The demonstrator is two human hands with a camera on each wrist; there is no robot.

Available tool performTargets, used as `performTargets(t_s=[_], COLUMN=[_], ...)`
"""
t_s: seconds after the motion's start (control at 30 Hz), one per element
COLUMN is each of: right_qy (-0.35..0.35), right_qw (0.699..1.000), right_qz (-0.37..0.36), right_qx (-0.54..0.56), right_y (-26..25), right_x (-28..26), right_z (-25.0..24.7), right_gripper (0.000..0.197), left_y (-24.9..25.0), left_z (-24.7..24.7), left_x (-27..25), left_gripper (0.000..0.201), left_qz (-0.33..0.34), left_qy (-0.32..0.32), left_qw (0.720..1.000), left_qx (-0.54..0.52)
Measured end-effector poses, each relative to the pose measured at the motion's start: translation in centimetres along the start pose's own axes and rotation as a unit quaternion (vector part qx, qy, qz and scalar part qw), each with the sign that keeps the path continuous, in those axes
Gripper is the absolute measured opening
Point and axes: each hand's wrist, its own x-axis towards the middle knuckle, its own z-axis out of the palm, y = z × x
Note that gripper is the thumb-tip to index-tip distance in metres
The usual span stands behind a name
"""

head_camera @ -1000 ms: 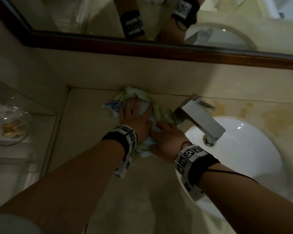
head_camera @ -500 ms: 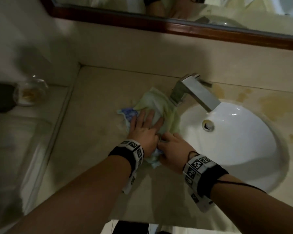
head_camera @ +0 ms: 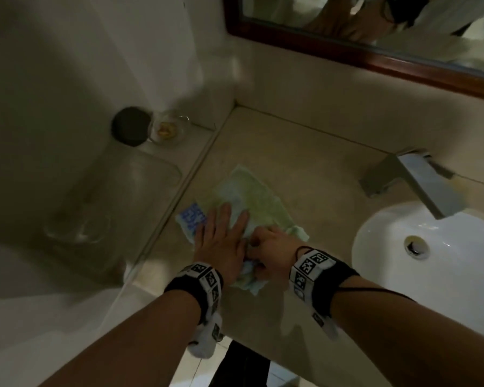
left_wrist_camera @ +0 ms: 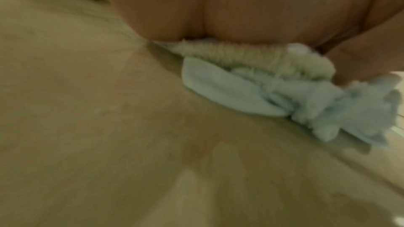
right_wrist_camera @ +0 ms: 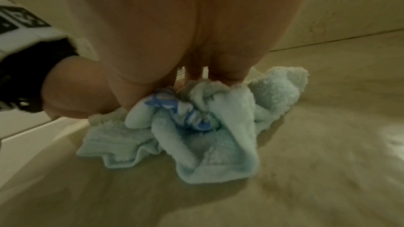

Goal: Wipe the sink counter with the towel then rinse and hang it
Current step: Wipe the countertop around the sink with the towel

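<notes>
The sink counter (head_camera: 305, 163) is a pale stone top that runs from the wall corner at the left to the white basin (head_camera: 430, 261) set into its right part, with the faucet (head_camera: 411, 177) at its back edge. To wipe it well, strokes should run edge to edge and overlap, and they should reach the seam along the left edge and the back corner, where dirt tends to gather; yellowish stains show on the back edge to the right of the faucet and probably need firmer passes.

The towel (head_camera: 252, 202), pale green with a blue-patterned corner, lies partly spread on the left part of the counter, close to the left edge and nearer the front edge than the back. It would cover more ground flattened out than bunched.

The left hand (head_camera: 221, 244) lies flat on the towel, fingers straight, pressing it down. The right hand (head_camera: 271, 250), just beside it, has its fingers curled into a bunched fold near the towel's front end. Keeping the flat palm as the pressing hand and the gripping hand as the guide looks sensible.

A small glass dish (head_camera: 166, 129) and a dark round object (head_camera: 130, 129) sit on a ledge beyond the left edge, well apart from the towel.
</notes>
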Motion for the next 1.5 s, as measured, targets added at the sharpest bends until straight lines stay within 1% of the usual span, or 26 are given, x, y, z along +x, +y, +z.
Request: performTargets(t_s=[0.07, 0.17, 0.3, 0.4, 0.53, 0.63, 0.7, 0.8, 0.9, 1.0, 1.07, 1.13, 1.23, 1.3, 1.37, 1.4, 1.47, 1.5], right_qy=[0.014, 0.047, 0.075, 0.097, 0.121, 0.145, 0.158, 0.177, 0.176, 0.193, 0.202, 0.211, 0.243, 0.267, 0.29, 0.298, 0.309, 0.313], right_qw=[1.0, 0.999, 0.996, 0.99, 0.98, 0.965, 0.954, 0.94, 0.93, 0.921, 0.917, 0.914, 0.896, 0.88, 0.866, 0.862, 0.859, 0.858], right_qz=[0.003, 0.016, 0.029, 0.052, 0.115, 0.16, 0.189, 0.226, 0.246, 0.266, 0.272, 0.275, 0.302, 0.317, 0.32, 0.319, 0.315, 0.312], right_qx=[0.004, 0.017, 0.041, 0.084, 0.108, 0.149, 0.171, 0.184, 0.209, 0.208, 0.209, 0.211, 0.218, 0.234, 0.251, 0.257, 0.259, 0.262], right_y=[1.3, 3.9, 7.5, 10.1, 13.5, 15.6, 16.5, 16.9, 16.4, 15.8, 15.7, 15.7, 15.9, 15.7, 15.6, 15.7, 15.9, 15.9], right_x=[0.7, 2.7, 5.8, 7.0, 6.8, 5.5, 4.2, 1.4, -1.2, -2.8, -3.4, -3.8, -3.9, -3.8, -3.7, -3.7, -3.8, -3.9], right_z=[-0.4, -1.8, -4.7, -6.5, -7.5, -7.1, -6.3, -4.5, -2.5, -1.2, -1.1, -1.2, -1.5, -1.6, -1.6, -1.6, -1.7, -1.8], right_gripper=[0.046, 0.045, 0.052, 0.053, 0.057, 0.055, 0.054, 0.055, 0.056, 0.054, 0.054, 0.055, 0.051, 0.048, 0.049, 0.05, 0.053, 0.054], left_y=[0.2, 0.1, 0.1, 1.1, 3.5, 6.4, 8.7, 12.3, 15.4, 18.6, 20.3, 21.6, 22.7, 23.6, 24.3, 24.7, 25.5, 26.0], left_z=[-0.4, -2.0, -3.9, -5.5, -7.3, -7.9, -7.6, -6.7, -5.9, -6.3, -7.1, -7.6, -8.0, -8.3, -8.9, -9.3, -9.8, -10.1], left_x=[1.7, 6.0, 12.0, 16.0, 21.5, 24.1, 24.5, 23.6, 22.6, 22.3, 22.6, 22.9, 23.5, 23.9, 24.2, 24.4, 24.8, 24.8], left_gripper=[0.061, 0.066, 0.065, 0.066, 0.067, 0.066, 0.065, 0.064, 0.063, 0.071, 0.078, 0.08, 0.08, 0.072, 0.066, 0.064, 0.053, 0.052], left_qz=[-0.018, -0.038, -0.035, -0.038, -0.001, 0.035, 0.06, 0.12, 0.192, 0.248, 0.27, 0.288, 0.301, 0.336, 0.373, 0.383, 0.397, 0.407], left_qy=[0.012, 0.016, 0.026, 0.024, 0.011, -0.011, -0.004, 0.011, -0.001, -0.013, -0.026, -0.044, -0.079, -0.104, -0.13, -0.141, -0.159, -0.166], left_qw=[1.0, 0.999, 0.999, 0.999, 1.0, 0.999, 0.998, 0.992, 0.98, 0.968, 0.962, 0.956, 0.948, 0.934, 0.918, 0.913, 0.902, 0.895], left_qx=[0.009, 0.012, -0.005, -0.004, 0.007, 0.015, 0.019, 0.033, 0.055, 0.047, 0.041, 0.048, 0.06, 0.051, 0.024, -0.005, -0.061, -0.072])
